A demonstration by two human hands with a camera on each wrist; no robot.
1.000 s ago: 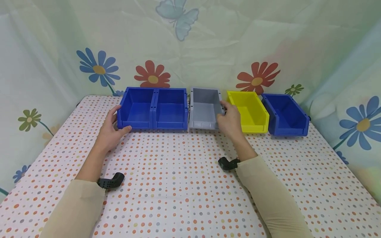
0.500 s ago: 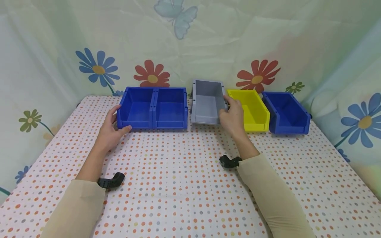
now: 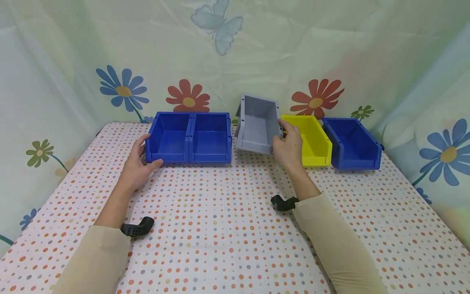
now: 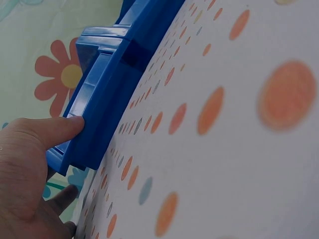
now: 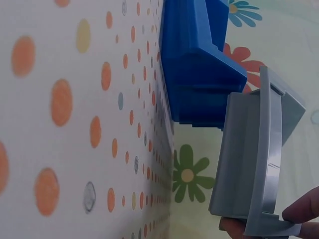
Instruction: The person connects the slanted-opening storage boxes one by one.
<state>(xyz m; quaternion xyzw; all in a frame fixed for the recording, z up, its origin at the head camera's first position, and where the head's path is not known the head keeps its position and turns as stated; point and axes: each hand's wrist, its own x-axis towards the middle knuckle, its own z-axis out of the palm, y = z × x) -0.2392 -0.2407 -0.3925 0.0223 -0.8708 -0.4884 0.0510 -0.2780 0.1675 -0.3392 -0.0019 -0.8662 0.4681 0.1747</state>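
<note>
Two blue storage bins stand side by side on the table. My left hand [image 3: 136,167] grips the left blue bin [image 3: 167,157] at its near left corner, thumb on the front lip [image 4: 82,107] and fingers along the side. My right hand [image 3: 288,148] pinches the right wall of a grey bin [image 3: 256,130] between thumb and fingers. In the right wrist view the grey bin [image 5: 239,154] is off the tablecloth and tilted, next to the right blue bin [image 5: 202,84]. Its open top and bare inside show in the head view.
A yellow bin [image 3: 312,160] stands just right of my right hand, and a third blue bin [image 3: 358,163] stands beyond it. The dotted tablecloth [image 3: 213,228] runs up to a flowered curtain [image 3: 253,53] close behind the bins.
My right hand has lifted the grey bin off the table and moved it slightly right and back, turning and tilting it. The left hand keeps its hold on the blue bin.
</note>
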